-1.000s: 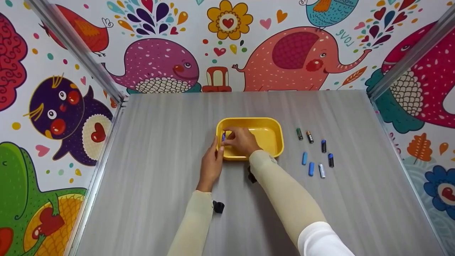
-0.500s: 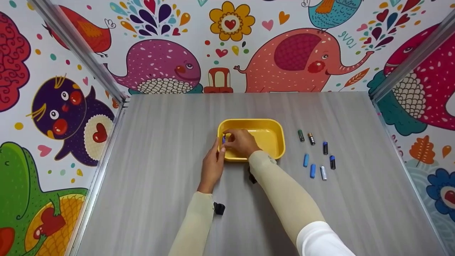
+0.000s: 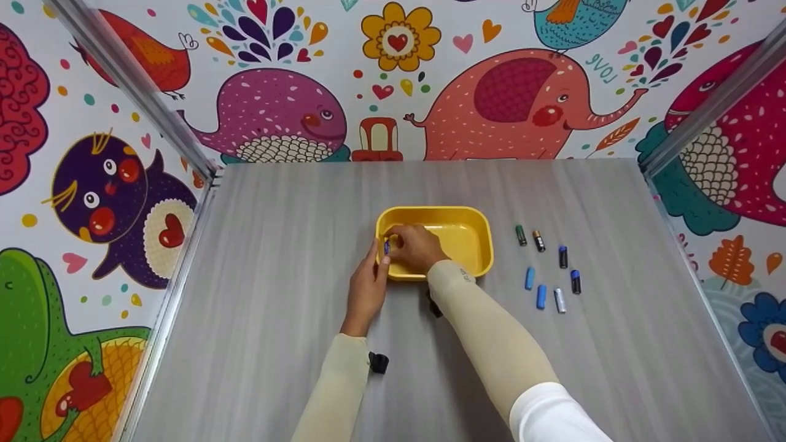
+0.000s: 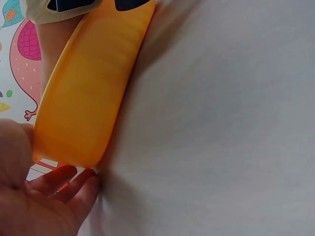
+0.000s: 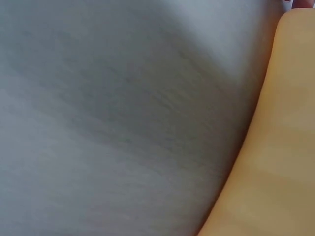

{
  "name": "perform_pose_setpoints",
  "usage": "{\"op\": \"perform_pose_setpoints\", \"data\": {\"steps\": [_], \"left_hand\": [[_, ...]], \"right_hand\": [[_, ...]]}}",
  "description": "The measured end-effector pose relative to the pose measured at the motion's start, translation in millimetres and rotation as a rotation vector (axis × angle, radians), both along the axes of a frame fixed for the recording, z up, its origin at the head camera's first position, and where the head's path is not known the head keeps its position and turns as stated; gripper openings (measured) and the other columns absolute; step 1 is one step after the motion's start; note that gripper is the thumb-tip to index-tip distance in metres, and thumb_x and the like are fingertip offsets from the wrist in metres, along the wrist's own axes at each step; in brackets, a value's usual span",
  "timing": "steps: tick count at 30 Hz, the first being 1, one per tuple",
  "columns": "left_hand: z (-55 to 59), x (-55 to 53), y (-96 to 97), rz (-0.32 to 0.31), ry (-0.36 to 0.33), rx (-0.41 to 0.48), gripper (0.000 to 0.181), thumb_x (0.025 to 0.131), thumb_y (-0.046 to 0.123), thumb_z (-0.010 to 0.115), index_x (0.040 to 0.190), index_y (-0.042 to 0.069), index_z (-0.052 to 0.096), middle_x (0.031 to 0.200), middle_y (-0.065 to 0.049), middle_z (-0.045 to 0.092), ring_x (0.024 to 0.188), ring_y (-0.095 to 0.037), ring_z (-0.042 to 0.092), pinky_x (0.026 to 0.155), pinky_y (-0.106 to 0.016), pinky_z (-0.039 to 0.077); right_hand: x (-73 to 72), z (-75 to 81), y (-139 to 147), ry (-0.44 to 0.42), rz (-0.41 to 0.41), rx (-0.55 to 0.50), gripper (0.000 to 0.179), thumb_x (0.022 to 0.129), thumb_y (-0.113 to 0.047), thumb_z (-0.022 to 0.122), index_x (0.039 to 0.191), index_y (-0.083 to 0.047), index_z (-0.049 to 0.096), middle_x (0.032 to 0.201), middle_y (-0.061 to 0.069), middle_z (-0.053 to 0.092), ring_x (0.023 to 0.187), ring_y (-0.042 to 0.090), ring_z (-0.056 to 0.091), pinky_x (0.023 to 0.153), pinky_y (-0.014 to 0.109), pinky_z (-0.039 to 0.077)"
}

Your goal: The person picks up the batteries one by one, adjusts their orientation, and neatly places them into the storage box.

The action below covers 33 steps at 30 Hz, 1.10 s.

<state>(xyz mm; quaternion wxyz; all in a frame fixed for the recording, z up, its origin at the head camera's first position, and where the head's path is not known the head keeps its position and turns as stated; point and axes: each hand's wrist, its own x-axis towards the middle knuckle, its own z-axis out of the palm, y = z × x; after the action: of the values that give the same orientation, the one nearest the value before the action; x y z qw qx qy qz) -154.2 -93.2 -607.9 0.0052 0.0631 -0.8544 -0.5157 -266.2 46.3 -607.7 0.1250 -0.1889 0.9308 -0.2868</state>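
A yellow plastic tub (image 3: 473, 215) stands in the middle of the table. Inside its left end, my right hand (image 3: 417, 245) pinches a small blue-purple battery (image 3: 387, 247) between thumb and fingertips, close to the left wall. My left hand (image 3: 366, 288) lies along the outside of that same left wall, fingers extended and thumb near the front corner. In the left wrist view, the left fingers (image 4: 81, 191) touch the tub's end low down, with the thumb up by the rim. The right wrist view has the tub's outer wall (image 5: 280, 128) but not the right hand's fingers.
Several loose batteries lie to the right of the tub, among them a green one (image 3: 521, 235), a black and copper one (image 3: 539, 241), a blue one (image 3: 541, 297) and a silver one (image 3: 560, 301). Patterned walls with metal posts border the grey table (image 3: 276, 245).
The right hand and the battery have shifted slightly toward the near side along the tub's left wall. The left hand stays in place against the tub.
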Motion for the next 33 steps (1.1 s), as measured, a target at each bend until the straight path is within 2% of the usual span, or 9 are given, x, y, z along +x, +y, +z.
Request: {"op": "perform_pose_setpoints", "data": {"steps": [9,15,20,27,33], "left_hand": [[1.8,1.1,0.3,0.001,-0.003,-0.005,0.06,0.108,0.039,0.049,0.162,0.022,0.03,0.161,-0.005,0.044,0.144,-0.024,0.047,0.119,-0.043,0.041],[1.8,1.2,0.7,0.003,-0.037,0.003,0.06,0.108,0.043,0.047,0.163,0.025,0.028,0.163,-0.002,0.041,0.147,-0.022,0.043,0.121,-0.042,0.038],[1.3,1.0,-0.1,0.007,-0.032,0.007,0.06,0.108,0.041,0.048,0.163,0.025,0.028,0.163,-0.001,0.04,0.148,-0.021,0.043,0.121,-0.042,0.038],[1.2,0.2,-0.5,0.01,-0.049,0.017,0.061,0.108,0.042,0.048,0.163,0.027,0.027,0.165,0.002,0.037,0.15,-0.02,0.04,0.122,-0.041,0.036],[0.1,1.1,-1.3,0.004,-0.021,0.003,0.06,0.108,0.044,0.047,0.162,0.025,0.029,0.163,0.0,0.04,0.148,-0.021,0.042,0.122,-0.042,0.037]], "right_hand": [[1.0,0.4,1,0.024,0.009,0.034,0.048,0.081,-0.045,0.086,0.12,-0.022,0.071,0.098,-0.002,0.067,0.09,0.018,0.059,0.086,0.037,0.054],[1.1,-1.7,2,0.015,0.005,0.033,0.049,0.081,-0.047,0.085,0.12,-0.023,0.07,0.097,-0.004,0.066,0.09,0.017,0.058,0.087,0.036,0.053],[1.0,-1.2,1,0.006,0.007,0.036,0.051,0.08,-0.049,0.085,0.122,-0.023,0.07,0.098,-0.002,0.066,0.091,0.019,0.058,0.087,0.036,0.053],[-0.2,2.8,0,-0.049,-0.011,0.032,0.055,0.079,-0.049,0.085,0.126,-0.024,0.069,0.103,-0.003,0.068,0.093,0.019,0.059,0.091,0.035,0.054],[-1.4,9.8,4,-0.144,-0.041,-0.022,0.062,0.079,-0.046,0.086,0.132,-0.02,0.066,0.101,-0.001,0.066,0.093,0.02,0.059,0.088,0.034,0.053]]}}
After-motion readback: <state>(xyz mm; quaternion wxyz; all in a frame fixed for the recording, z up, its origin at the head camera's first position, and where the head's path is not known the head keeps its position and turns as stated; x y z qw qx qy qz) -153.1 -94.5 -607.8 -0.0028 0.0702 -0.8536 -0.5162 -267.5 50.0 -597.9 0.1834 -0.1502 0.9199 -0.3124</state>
